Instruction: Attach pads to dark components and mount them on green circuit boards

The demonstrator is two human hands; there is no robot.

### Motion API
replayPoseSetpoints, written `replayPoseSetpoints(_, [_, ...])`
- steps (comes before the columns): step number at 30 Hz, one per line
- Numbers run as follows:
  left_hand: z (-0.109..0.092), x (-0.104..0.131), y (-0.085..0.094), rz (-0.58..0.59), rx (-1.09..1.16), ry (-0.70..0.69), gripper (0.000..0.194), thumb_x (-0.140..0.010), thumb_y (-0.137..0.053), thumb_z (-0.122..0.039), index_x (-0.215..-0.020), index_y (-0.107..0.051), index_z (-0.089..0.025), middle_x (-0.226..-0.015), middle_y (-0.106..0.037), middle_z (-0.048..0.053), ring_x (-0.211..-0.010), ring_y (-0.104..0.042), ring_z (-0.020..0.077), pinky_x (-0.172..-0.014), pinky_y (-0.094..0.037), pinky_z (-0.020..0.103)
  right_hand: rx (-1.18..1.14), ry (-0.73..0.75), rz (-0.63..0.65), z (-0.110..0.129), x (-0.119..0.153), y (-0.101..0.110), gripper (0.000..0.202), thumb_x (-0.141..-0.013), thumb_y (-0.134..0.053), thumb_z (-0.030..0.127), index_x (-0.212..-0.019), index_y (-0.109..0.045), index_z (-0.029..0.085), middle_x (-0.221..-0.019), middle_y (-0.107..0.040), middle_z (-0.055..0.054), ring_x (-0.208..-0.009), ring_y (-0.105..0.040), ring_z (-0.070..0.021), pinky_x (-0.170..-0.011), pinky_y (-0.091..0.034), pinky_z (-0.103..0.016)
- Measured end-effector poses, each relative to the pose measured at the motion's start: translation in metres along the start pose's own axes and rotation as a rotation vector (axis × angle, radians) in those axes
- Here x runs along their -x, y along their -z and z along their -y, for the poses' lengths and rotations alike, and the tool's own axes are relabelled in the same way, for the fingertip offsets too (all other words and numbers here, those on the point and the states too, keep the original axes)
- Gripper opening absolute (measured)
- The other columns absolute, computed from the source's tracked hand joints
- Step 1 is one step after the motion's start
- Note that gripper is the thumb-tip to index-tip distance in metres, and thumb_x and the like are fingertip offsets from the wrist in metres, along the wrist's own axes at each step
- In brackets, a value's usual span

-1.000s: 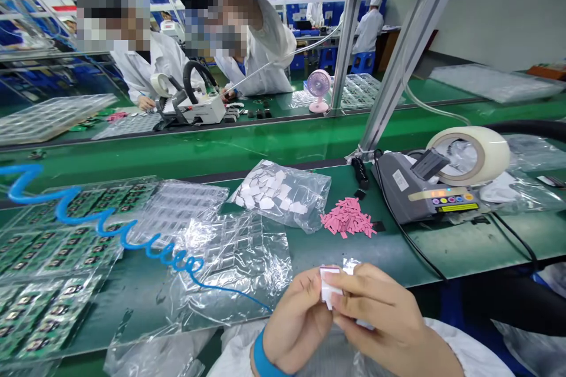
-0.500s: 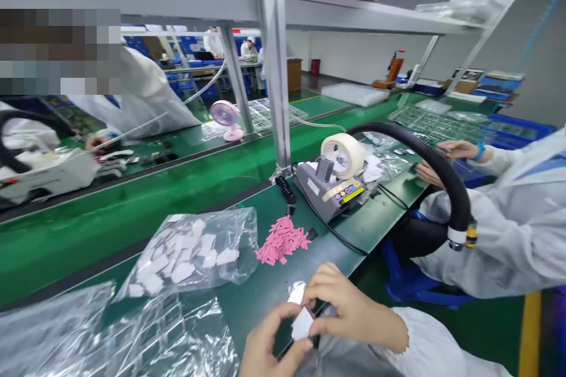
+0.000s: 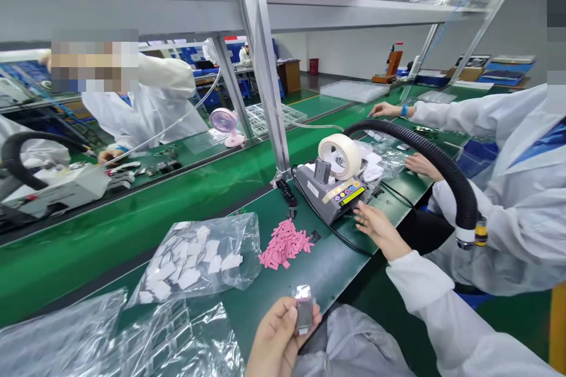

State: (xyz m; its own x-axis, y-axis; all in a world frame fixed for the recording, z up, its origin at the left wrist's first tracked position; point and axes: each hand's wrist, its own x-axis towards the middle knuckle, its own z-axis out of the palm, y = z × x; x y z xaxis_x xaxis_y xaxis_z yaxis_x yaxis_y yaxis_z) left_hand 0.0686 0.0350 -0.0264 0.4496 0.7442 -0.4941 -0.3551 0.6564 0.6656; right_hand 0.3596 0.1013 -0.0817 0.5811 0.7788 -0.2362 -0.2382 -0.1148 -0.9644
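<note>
My left hand (image 3: 276, 336) grips a small flat grey rectangular part (image 3: 304, 313) between thumb and fingers. Shiny clear film sticks out of its top end; its exact kind I cannot make out. Stretched out to the right, my right hand (image 3: 375, 227) has its fingers apart at the front of a grey tape dispenser (image 3: 325, 191). Whether the fingertips touch it is unclear. On the dispenser sits a wide roll of cream tape (image 3: 339, 156). A pile of pink strips (image 3: 286, 244) lies between the dispenser and a clear bag of white pieces (image 3: 190, 259).
A black flexible hose (image 3: 424, 156) arches over the bench at right. A co-worker's hands (image 3: 422, 166) are beyond it. Clear plastic trays (image 3: 172, 341) lie at front left. A metal post (image 3: 263, 65) rises behind the dispenser, and black cables (image 3: 345, 241) cross the bench.
My right hand has left the white piece and the part at my left hand and moved out to the dispenser. My left hand keeps the part, now showing its grey face.
</note>
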Motion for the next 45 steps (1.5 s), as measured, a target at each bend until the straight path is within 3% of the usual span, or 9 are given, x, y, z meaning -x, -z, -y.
replayPoseSetpoints(3, [-0.004,0.008,-0.005,0.035,0.149,0.051,0.018,-0.073,-0.070,-0.030,-0.070,-0.061,-0.014,-0.078,-0.070,0.008,-0.080,-0.064,0.0170,-0.092,-0.046,0.038,-0.032,0.043,-0.003,0.008,0.012,-0.005,0.021,-0.087,-0.056,0.034,-0.080,-0.055,0.015,-0.070,-0.052,0.004,-0.058,-0.051,-0.0079,-0.054,-0.045,-0.022])
replayPoseSetpoints(7, [-0.007,0.020,-0.007,0.063,0.254,0.076,0.017,-0.076,-0.066,-0.027,-0.070,-0.060,-0.013,-0.078,-0.070,0.010,-0.077,-0.065,0.0164,-0.085,-0.049,0.035,-0.023,0.121,0.112,0.021,0.073,-0.018,0.025,-0.073,-0.069,0.043,-0.075,-0.057,0.021,-0.073,-0.049,0.003,-0.068,-0.046,-0.0113,-0.062,-0.041,-0.023])
replayPoseSetpoints(12, [-0.013,0.033,-0.010,0.061,0.319,0.010,0.016,-0.081,-0.061,-0.025,-0.073,-0.062,-0.011,-0.078,-0.068,0.010,-0.076,-0.063,0.0142,-0.083,-0.049,0.033,0.170,0.259,0.749,0.040,0.157,-0.046,0.027,-0.082,-0.060,0.043,-0.067,-0.054,0.022,-0.074,-0.044,0.001,-0.070,-0.044,-0.0141,-0.063,-0.037,-0.025])
replayPoseSetpoints(14, [-0.014,0.037,-0.009,0.043,0.326,-0.028,0.017,-0.083,-0.058,-0.023,-0.071,-0.061,-0.011,-0.077,-0.067,0.008,-0.076,-0.062,0.0134,-0.082,-0.049,0.033,0.227,0.300,0.899,0.043,0.173,-0.061,0.029,-0.086,-0.053,0.046,-0.069,-0.053,0.023,-0.074,-0.043,0.001,-0.070,-0.044,-0.0145,-0.062,-0.036,-0.026])
replayPoseSetpoints(27, [-0.009,0.055,0.008,-0.071,0.409,-0.169,0.017,-0.084,-0.056,-0.021,-0.069,-0.059,-0.012,-0.073,-0.065,0.003,-0.072,-0.061,0.0105,-0.083,-0.049,0.033,0.547,0.514,0.983,0.033,0.182,-0.103,0.037,-0.092,-0.039,0.048,-0.067,-0.050,0.023,-0.074,-0.045,-0.001,-0.071,-0.047,-0.0180,-0.062,-0.037,-0.030])
replayPoseSetpoints(35, [-0.008,0.060,0.019,-0.181,0.384,-0.238,0.025,-0.074,-0.067,-0.030,-0.066,-0.050,-0.015,-0.067,-0.061,0.000,-0.069,-0.059,0.0115,-0.076,-0.048,0.032,0.821,1.082,0.731,0.009,0.181,-0.113,0.017,-0.089,-0.049,0.038,-0.084,-0.054,0.023,-0.082,-0.056,-0.004,-0.081,-0.051,-0.0217,-0.076,-0.035,-0.038])
replayPoseSetpoints(38, [-0.006,0.065,0.031,-0.196,0.272,-0.235,0.037,-0.065,-0.072,-0.045,-0.067,-0.049,-0.017,-0.068,-0.062,0.001,-0.065,-0.059,0.0117,-0.068,-0.046,0.028,0.807,1.102,0.923,-0.001,0.179,-0.117,0.022,-0.087,-0.051,0.045,-0.094,-0.052,0.024,-0.080,-0.060,-0.002,-0.072,-0.056,-0.0183,-0.063,-0.041,-0.030])
replayPoseSetpoints(42, [-0.005,0.084,0.060,-0.209,0.140,-0.226,0.043,-0.049,-0.082,-0.044,-0.060,-0.054,-0.013,-0.048,-0.050,-0.005,-0.044,-0.044,0.0036,-0.049,-0.033,0.019,0.785,1.176,1.276,-0.010,0.182,-0.135,0.022,-0.085,-0.057,0.041,-0.071,-0.048,0.026,-0.061,-0.054,0.003,-0.052,-0.050,-0.0137,-0.046,-0.036,-0.026])
replayPoseSetpoints(45, [-0.004,0.107,0.079,-0.223,0.156,-0.265,0.045,-0.048,-0.082,-0.046,-0.063,-0.054,-0.014,-0.050,-0.054,-0.004,-0.044,-0.046,0.0043,-0.047,-0.031,0.019,0.665,1.338,1.399,-0.014,0.197,-0.160,0.025,-0.088,-0.052,0.036,-0.066,-0.046,0.025,-0.056,-0.052,0.003,-0.047,-0.048,-0.0140,-0.046,-0.034,-0.028])
